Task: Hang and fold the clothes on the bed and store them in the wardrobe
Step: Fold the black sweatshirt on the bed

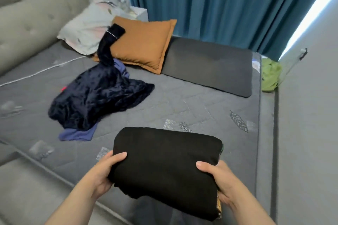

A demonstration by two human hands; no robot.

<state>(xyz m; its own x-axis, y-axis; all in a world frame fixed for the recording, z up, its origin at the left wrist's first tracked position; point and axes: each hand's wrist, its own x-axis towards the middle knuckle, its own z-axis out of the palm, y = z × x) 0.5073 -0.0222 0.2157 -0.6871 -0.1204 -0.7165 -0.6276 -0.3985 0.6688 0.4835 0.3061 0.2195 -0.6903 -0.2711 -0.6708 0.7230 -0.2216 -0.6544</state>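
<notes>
I hold a folded black garment [164, 168] above the near edge of the grey bed [192, 107]. My left hand [104, 173] grips its left side, thumb on top. Along its right side my right hand [219, 182] grips it the same way, thumb over the top. A crumpled dark navy velvet garment [98, 97] lies on the bed to the left, one sleeve draped up over a pillow. Under it a purple-blue cloth [78, 135] sticks out.
A brown pillow [144, 45], a white patterned pillow [86, 29] and a dark grey pillow [210, 67] lie at the head end. Teal curtains [219, 5] hang behind. A green cloth [270, 75] sits between bed and right wall. A padded grey headboard [27, 14] stands left.
</notes>
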